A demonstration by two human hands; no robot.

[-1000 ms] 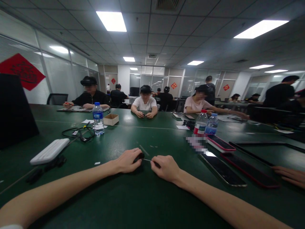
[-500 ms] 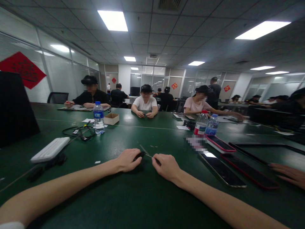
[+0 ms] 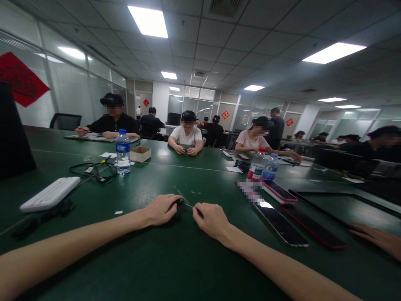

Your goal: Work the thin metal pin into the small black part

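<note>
My left hand rests near the middle of the green table, thumb and fingers closed round a small black object whose kind I cannot make out. Across a narrow gap, my right hand is curled with its fingers pressed together. A thin, pale, stick-like piece runs between the black object and the right fingertips. Whether it joins the black object is too small to tell. Just beyond the left fingertips, a faint thin strip shows against the table.
Phones lie to the right, near bottles and another person's hand. On the left are a white power strip-like block, black cables, a water bottle and a small box. People sit opposite.
The whole view has shifted and tilted slightly, so table items appear further left. Both hands keep nearly the same pose and spacing, with the same small things between them.
</note>
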